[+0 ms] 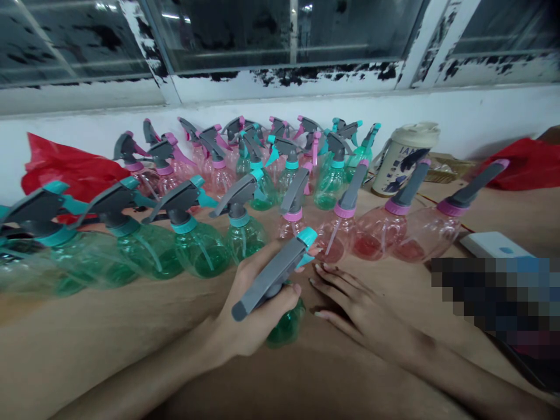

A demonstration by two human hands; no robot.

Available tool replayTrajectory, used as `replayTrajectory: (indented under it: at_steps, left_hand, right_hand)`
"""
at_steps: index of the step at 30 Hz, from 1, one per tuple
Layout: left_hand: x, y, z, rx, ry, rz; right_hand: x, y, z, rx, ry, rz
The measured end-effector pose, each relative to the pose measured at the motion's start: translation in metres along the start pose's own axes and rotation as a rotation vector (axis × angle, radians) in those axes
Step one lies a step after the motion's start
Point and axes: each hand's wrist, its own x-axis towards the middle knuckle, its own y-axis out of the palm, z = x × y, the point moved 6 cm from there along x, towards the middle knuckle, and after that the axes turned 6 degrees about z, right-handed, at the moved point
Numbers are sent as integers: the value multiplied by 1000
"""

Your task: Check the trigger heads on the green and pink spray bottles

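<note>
My left hand is wrapped around the neck of a green spray bottle with a grey and teal trigger head. Its head slants up toward the back right, and the fingers partly hide the body. To its right, my right hand lies palm down on the table with fingers stretched out, apart from that bottle. Just beyond the hands runs a front row of spray bottles: green ones with teal collars, such as one green bottle, on the left, and pink ones with pink collars, such as one pink bottle, on the right.
More pink and green spray bottles crowd behind the front row. A cream tumbler stands at the back right. Red plastic bags lie at both sides. A white box and a blurred-out item sit on the right.
</note>
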Motion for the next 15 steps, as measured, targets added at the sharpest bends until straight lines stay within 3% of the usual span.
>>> replayTrajectory:
  at_steps: [11, 15]
  left_hand:
    - [3, -1, -4, 21, 42, 13]
    - [2, -5, -6, 98, 63, -52]
  right_hand:
    - [-1, 1, -1, 17, -16, -23]
    - [-1, 2, -1, 16, -17, -29]
